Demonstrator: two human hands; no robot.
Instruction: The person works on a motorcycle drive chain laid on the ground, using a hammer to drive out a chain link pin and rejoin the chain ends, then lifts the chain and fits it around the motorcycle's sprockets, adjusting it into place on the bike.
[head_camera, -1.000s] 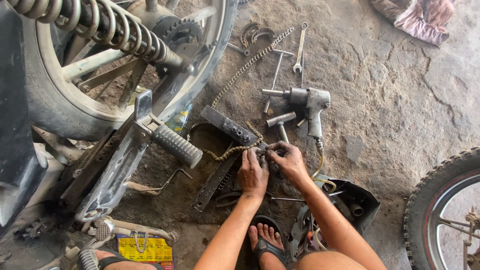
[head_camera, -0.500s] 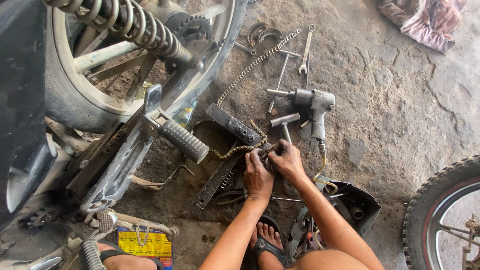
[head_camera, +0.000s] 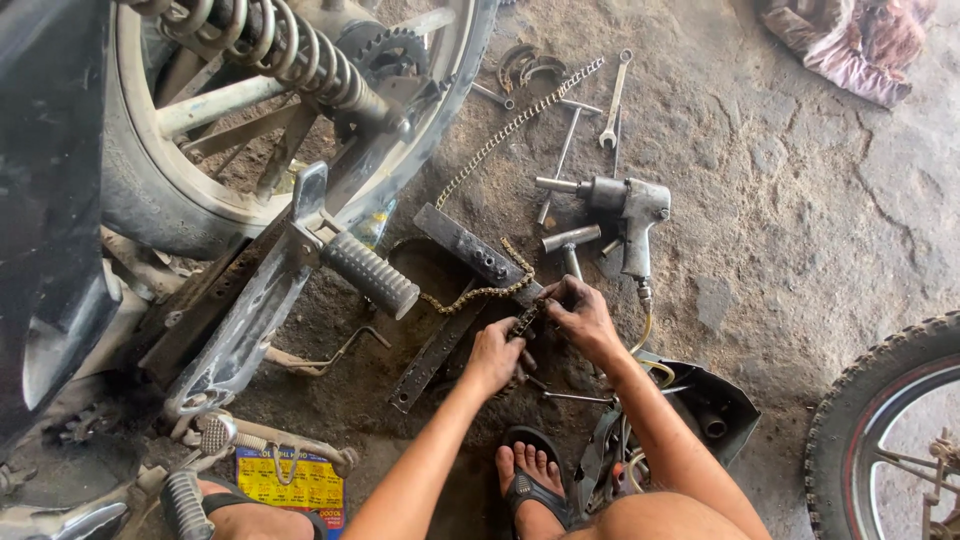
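A short stretch of greasy drive chain (head_camera: 524, 322) is pinched between the two hands, just in front of the dark steel bar (head_camera: 470, 246) that lies on the dirt floor (head_camera: 780, 250). The left hand (head_camera: 494, 356) is closed over the nearer, lower end of that stretch, fingers curled under it; the right hand (head_camera: 583, 316) is clamped on it from above and from the right, its fingertips (head_camera: 553, 297) pressed down at the bar's near end. Whether a small tool is also held inside either fist cannot be told.

From the grip the chain's long axis is seen to run away up and to the left: it sags in a shallow curve toward the ribbed rubber footpeg (head_camera: 371, 274), then passes behind the bar and is laid out in a straight diagonal line to the upper right, ending beside the combination spanner (head_camera: 613, 100). So the free length lies on the left hand's side and beyond it, while the right hand is the one nearer the bar's end.

An air impact wrench (head_camera: 625, 210) is set just beyond the right hand, with loose sockets (head_camera: 570, 238) beside it. The motorcycle's rear wheel (head_camera: 200, 190) and coil spring (head_camera: 280, 50) stand well to the left.
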